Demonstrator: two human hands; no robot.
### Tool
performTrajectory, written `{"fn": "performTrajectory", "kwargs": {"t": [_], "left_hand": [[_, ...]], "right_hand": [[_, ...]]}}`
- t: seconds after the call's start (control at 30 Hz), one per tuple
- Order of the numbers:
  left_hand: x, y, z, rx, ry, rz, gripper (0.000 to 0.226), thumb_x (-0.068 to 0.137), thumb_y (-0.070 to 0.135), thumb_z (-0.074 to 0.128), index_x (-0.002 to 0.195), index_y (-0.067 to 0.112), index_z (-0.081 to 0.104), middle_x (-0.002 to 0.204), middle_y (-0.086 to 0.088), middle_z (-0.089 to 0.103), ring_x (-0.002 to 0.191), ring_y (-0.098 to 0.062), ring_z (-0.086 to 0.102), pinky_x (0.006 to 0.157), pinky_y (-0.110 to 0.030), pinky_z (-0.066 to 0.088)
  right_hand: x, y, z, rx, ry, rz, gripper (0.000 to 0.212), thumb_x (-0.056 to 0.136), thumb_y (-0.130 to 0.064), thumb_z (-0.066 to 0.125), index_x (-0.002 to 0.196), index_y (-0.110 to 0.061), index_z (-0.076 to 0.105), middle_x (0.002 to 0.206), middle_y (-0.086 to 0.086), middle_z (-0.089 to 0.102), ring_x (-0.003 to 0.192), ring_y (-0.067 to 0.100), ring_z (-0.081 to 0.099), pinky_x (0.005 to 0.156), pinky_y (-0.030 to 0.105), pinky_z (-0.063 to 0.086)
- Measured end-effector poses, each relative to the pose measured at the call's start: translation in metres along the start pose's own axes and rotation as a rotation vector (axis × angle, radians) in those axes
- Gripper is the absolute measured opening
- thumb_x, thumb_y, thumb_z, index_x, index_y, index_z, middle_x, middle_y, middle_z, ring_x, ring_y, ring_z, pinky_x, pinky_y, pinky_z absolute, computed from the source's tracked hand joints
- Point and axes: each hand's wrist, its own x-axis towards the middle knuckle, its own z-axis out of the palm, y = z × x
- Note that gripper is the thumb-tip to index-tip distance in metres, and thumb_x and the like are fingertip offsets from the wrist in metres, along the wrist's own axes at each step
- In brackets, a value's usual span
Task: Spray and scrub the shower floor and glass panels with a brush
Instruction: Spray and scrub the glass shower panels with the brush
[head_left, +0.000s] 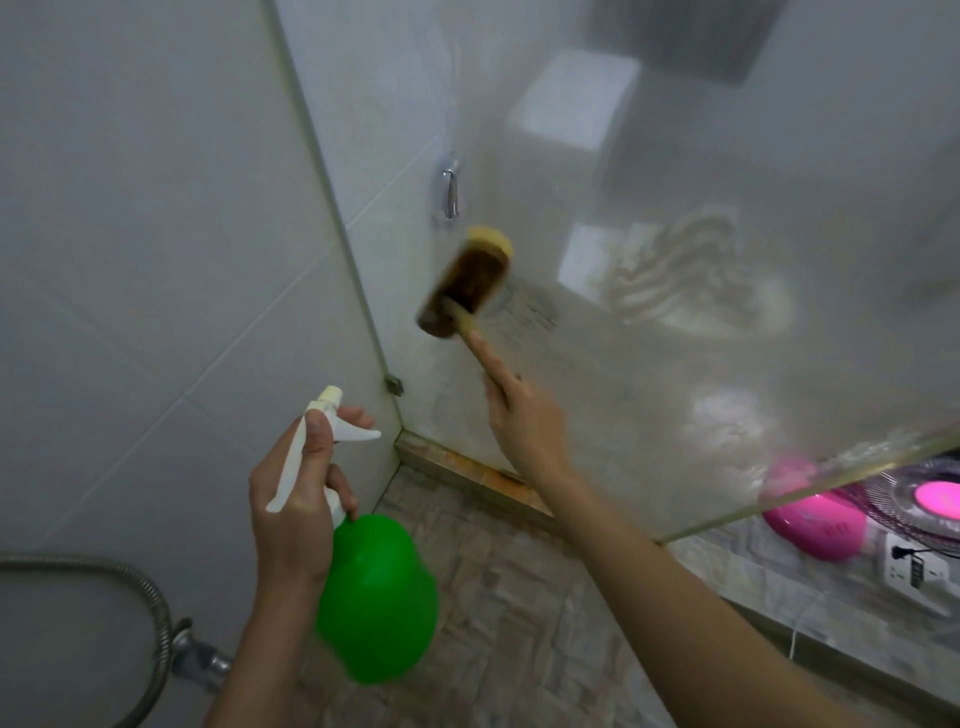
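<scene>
Blurring with motion, the brush (467, 283) shows only a brown bristle block and a pale yellow tip, pressed to the glass panel (675, 338) low down, near its left edge. My right hand (519, 415) grips the handle, fingers curled round it and the forefinger laid straight along it, so most of the handle is hidden. My left hand (296, 499) holds the green spray bottle (376, 597) by its white neck with fingers wrapped round, the nozzle toward the far corner. I can read no label on it. Soap film fogs the glass, leaving vague shapes behind it; a chrome fitting (451, 195) shows above the brush. Past the glass's right edge, a pink fan (810, 525) and a white power strip (914, 571) are partly cut off. The shower floor (493, 597) lies open between the tiled wall (156, 260) and the glass. A metal hose (130, 597) curls out of frame, near left.
</scene>
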Motion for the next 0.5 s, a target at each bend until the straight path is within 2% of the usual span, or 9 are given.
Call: {"fn": "performTrajectory", "kwargs": {"t": [0.07,0.17,0.3,0.37,0.43,0.5], "left_hand": [[0.003,0.008,-0.002,-0.005,-0.004,-0.01,0.037,0.093,0.058,0.042,0.097,0.039,0.073,0.097,0.017,0.075,0.046,-0.014,0.047,0.043,-0.023,0.042],[0.007,0.017,-0.003,0.022,-0.028,-0.002,0.036,0.097,0.053,0.04,0.087,0.05,0.075,0.092,0.013,0.075,0.045,-0.014,0.048,0.045,-0.024,0.043],[0.01,0.03,0.003,0.04,-0.052,0.023,0.034,0.098,0.054,0.04,0.088,0.053,0.073,0.084,-0.019,0.07,0.043,-0.016,0.048,0.049,-0.028,0.043],[0.011,0.037,0.006,0.034,-0.062,0.026,0.034,0.098,0.052,0.04,0.088,0.054,0.073,0.084,-0.007,0.073,0.043,-0.015,0.047,0.046,-0.026,0.042],[0.012,0.044,0.008,0.019,-0.076,0.023,0.034,0.098,0.05,0.041,0.088,0.052,0.073,0.089,0.007,0.075,0.042,-0.013,0.047,0.043,-0.023,0.042],[0.013,0.051,0.012,0.0,-0.088,0.011,0.033,0.098,0.049,0.041,0.092,0.043,0.073,0.097,0.006,0.076,0.041,-0.013,0.046,0.043,-0.024,0.042]], "right_hand": [[-0.039,0.023,-0.015,0.015,0.015,0.125,0.054,0.102,-0.029,0.041,0.147,-0.049,0.019,0.067,-0.001,0.05,0.047,0.013,0.041,0.043,0.016,0.02],[-0.034,0.012,-0.02,0.041,-0.005,0.134,0.054,0.102,-0.028,0.04,0.147,-0.049,0.017,0.066,0.001,0.052,0.047,0.015,0.044,0.043,0.021,0.025],[0.026,-0.049,-0.017,0.122,-0.003,-0.018,0.055,0.102,-0.025,0.039,0.148,-0.046,0.019,0.066,0.002,0.055,0.051,0.014,0.05,0.046,0.026,0.038],[0.018,-0.039,-0.019,0.107,0.014,0.0,0.055,0.102,-0.024,0.04,0.149,-0.047,0.019,0.065,0.001,0.054,0.05,0.013,0.049,0.044,0.024,0.036],[-0.025,0.001,-0.028,0.08,0.025,0.113,0.055,0.102,-0.026,0.041,0.148,-0.049,0.021,0.064,-0.002,0.053,0.048,0.01,0.046,0.042,0.019,0.029],[-0.078,0.038,-0.047,0.06,0.041,0.243,0.055,0.101,-0.028,0.042,0.147,-0.05,0.021,0.063,-0.003,0.05,0.047,0.009,0.043,0.043,0.022,0.029]]}}
